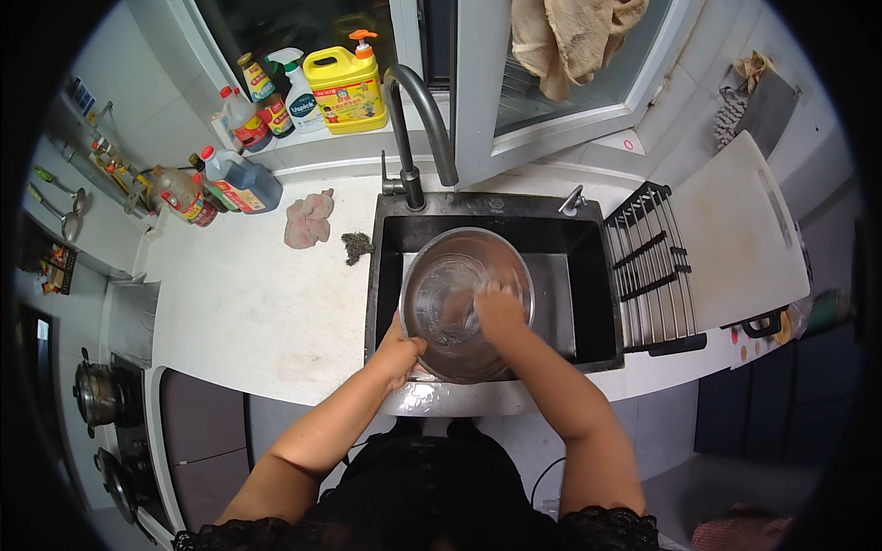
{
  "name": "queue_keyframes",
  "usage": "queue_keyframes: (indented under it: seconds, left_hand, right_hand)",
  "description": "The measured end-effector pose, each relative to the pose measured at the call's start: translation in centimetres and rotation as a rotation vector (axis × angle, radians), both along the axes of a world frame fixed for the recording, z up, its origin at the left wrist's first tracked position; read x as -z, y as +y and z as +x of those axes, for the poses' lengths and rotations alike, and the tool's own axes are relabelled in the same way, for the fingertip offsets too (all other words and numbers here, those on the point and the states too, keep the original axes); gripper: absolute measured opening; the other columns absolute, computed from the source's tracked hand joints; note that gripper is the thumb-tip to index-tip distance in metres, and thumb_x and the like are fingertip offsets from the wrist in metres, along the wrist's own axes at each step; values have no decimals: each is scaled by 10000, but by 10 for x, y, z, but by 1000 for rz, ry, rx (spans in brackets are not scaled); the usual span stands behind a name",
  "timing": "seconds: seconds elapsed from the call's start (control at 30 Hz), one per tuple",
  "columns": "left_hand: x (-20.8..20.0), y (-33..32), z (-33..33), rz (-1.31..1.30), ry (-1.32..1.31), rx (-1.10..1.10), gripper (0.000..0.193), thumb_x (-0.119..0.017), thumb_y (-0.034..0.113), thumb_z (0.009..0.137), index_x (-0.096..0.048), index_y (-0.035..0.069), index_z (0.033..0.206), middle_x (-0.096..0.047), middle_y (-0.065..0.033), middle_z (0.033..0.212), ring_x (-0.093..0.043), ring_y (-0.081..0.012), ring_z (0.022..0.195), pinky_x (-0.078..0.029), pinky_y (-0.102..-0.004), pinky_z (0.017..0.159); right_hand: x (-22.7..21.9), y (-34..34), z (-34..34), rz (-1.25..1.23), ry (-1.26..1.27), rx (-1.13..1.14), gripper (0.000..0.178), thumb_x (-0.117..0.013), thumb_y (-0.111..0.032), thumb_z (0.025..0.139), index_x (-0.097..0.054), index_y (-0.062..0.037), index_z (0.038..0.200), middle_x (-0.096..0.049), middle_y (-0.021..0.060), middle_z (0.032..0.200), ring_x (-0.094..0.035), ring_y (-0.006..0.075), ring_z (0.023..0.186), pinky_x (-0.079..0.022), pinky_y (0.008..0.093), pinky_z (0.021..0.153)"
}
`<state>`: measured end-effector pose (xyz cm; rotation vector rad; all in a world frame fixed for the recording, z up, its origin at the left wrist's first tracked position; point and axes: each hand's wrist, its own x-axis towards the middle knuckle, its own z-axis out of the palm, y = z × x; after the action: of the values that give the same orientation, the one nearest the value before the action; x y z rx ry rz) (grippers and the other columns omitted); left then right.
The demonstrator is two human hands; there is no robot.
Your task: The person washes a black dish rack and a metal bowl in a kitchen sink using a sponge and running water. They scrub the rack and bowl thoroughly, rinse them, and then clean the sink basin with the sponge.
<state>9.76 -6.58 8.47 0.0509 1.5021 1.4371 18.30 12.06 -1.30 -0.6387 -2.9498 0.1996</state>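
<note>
A large round stainless steel bowl [432,275] is tilted over the black sink [588,275], with whitish wet streaks on its inner wall. My left hand [397,354] grips the bowl's near left rim, thumb toward the inside and fingers behind the wall. Down inside the bowl, on its right side, my right hand [501,312] is curled against the metal and slightly blurred. Whatever it may hold is hidden by the fingers. Over the sink's far left edge arches a dark grey faucet [401,129].
Left of the sink lie a dark scouring pad [356,246] and a pinkish cloth [310,220]. Sauce bottles [241,181] stand farther left, and a yellow detergent jug [345,92] sits on the sill. A metal rack [654,266] and white cutting board [744,239] border the sink's right.
</note>
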Motion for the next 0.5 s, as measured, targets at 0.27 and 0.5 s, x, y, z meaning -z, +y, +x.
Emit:
queue_keyframes:
  seconds: [0.27, 0.5]
  left_hand:
    - [14, 2, 19, -9, -33, 22, 714, -417, -129, 705, -250, 53, 1375, -538, -165, 1018, -614, -210, 703, -538, -302, 458]
    - [16, 4, 27, 8, -82, 21, 688, -412, -133, 740, -230, 39, 1381, -547, -179, 1072, -639, -246, 796, -573, -326, 514]
  right_hand:
    - [-44, -47, -60, -1484, 509, 463, 122, -559, 52, 773, -561, -42, 851, -579, 47, 820, -599, 202, 755, -558, 377, 748]
    - [-65, 12, -68, -1607, 1261, 1243, 274, -629, -142, 817, -514, -52, 1048, -498, 140, 1110, -558, 226, 862, -543, 352, 685]
